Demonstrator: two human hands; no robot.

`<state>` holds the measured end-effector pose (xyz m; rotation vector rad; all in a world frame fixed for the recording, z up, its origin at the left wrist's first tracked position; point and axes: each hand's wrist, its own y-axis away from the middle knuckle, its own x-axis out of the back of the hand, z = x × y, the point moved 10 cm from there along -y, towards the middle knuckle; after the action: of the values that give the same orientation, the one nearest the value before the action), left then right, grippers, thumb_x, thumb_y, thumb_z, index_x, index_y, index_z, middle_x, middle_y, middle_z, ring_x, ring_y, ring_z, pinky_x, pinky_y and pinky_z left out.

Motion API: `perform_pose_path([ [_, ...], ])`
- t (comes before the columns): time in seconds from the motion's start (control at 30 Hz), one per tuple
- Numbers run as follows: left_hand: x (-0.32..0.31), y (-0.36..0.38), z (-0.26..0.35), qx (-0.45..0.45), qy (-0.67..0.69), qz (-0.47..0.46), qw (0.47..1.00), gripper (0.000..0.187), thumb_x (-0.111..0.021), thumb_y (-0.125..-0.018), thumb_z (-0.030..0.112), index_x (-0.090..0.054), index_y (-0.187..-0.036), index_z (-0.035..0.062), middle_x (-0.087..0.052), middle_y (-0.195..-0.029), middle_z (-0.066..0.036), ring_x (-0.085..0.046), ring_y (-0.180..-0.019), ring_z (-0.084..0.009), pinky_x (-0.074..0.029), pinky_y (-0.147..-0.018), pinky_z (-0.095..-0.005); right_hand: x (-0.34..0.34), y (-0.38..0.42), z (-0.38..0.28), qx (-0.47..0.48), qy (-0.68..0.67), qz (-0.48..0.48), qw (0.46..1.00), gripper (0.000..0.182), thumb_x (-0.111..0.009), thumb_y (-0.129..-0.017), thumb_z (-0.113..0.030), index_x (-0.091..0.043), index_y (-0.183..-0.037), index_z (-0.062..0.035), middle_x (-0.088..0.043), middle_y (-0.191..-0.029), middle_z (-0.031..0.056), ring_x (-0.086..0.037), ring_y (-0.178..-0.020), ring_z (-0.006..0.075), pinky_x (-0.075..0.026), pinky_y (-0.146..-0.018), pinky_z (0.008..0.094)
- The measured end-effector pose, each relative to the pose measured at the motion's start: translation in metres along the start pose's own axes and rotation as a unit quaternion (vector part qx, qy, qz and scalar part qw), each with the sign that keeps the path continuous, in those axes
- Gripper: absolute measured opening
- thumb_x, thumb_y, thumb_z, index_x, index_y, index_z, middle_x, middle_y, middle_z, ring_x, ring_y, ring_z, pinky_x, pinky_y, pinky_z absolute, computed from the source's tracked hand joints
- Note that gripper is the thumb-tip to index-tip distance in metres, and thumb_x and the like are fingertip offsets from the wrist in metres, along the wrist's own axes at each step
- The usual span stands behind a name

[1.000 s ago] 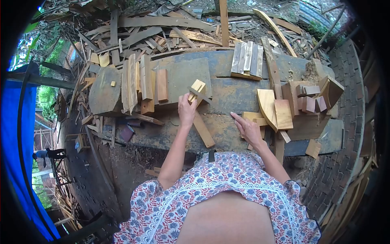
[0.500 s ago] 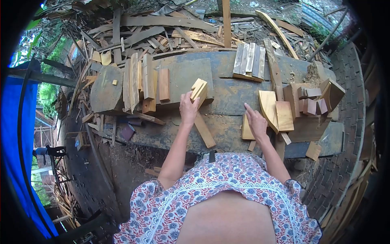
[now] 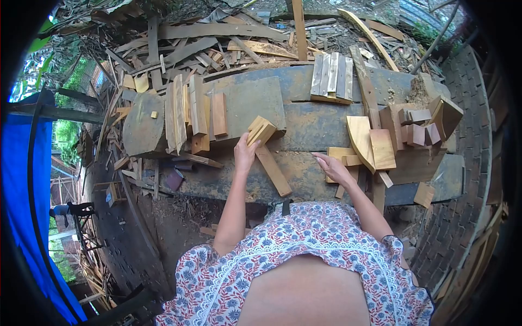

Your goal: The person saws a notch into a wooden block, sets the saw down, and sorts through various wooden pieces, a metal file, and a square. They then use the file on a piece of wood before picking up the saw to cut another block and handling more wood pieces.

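My left hand (image 3: 244,154) is closed around the near end of a small pale wooden block (image 3: 263,128) with a groove along it. The block is tilted above the edge of a big dark timber. Below it a narrow wooden strip (image 3: 274,173) lies slanted on the bench. My right hand (image 3: 333,168) hovers to the right, index finger stretched out to the left, with nothing seen in it. Beside that hand are light wooden blocks (image 3: 338,152), partly covered by it. A curved-edge wooden piece (image 3: 359,140) and a flat block (image 3: 383,149) lie farther right.
Upright boards (image 3: 178,114) stand on the left of the worn bench (image 3: 310,130). A bundle of strips (image 3: 330,76) lies at the back, and several small blocks (image 3: 417,127) sit at the right. Scrap wood (image 3: 217,49) is heaped behind. A blue tarp (image 3: 30,206) hangs at far left.
My left hand has shifted slightly left and down, turning the grooved block. My right hand has moved down and left, and its index finger now points left. A small block beside it has come into view.
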<state>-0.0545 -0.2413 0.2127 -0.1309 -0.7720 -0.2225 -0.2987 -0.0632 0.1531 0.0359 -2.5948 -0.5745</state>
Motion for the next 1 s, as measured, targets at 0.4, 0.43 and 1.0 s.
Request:
perform_pose_path([
  [0.4,0.005,0.011,0.017,-0.064,0.047,-0.008,0.997,0.034,-0.069,-0.081,0.007,-0.058,-0.112,0.0011,-0.065,-0.103,-0.017,-0.064,-0.096,-0.0254,-0.049,-0.083,-0.0328,0.013,0.029,0.017,-0.041,-0.036,0.054,0.997,0.037,-0.044,-0.1,-0.03,-0.053,-0.134,-0.019,-0.065,-0.114,0.0194,-0.062,-0.105,0.0357,-0.047,-0.089,0.0404],
  [0.43,0.004,0.01,0.031,-0.116,0.047,-0.032,0.992,0.036,-0.068,-0.08,0.002,-0.057,-0.114,0.001,-0.063,-0.11,-0.018,-0.063,-0.103,-0.0274,-0.048,-0.087,-0.0326,0.016,0.034,0.014,-0.044,-0.035,0.05,0.997,0.037,-0.044,-0.1,-0.03,-0.053,-0.134,-0.019,-0.065,-0.114,0.0194,-0.062,-0.105,0.0357,-0.047,-0.089,0.0404],
  [1.0,-0.007,-0.008,0.034,-0.276,-0.14,-0.16,0.937,0.05,-0.061,-0.075,-0.007,-0.055,-0.119,0.0142,-0.051,-0.131,-0.015,-0.057,-0.112,-0.0345,-0.052,-0.089,-0.04,0.049,0.014,-0.034,0.121,0.203,0.039,0.971,0.035,-0.047,-0.098,-0.032,-0.056,-0.131,-0.0241,-0.069,-0.092,0.0161,-0.066,-0.084,0.0352,-0.052,-0.072,0.0474],
])
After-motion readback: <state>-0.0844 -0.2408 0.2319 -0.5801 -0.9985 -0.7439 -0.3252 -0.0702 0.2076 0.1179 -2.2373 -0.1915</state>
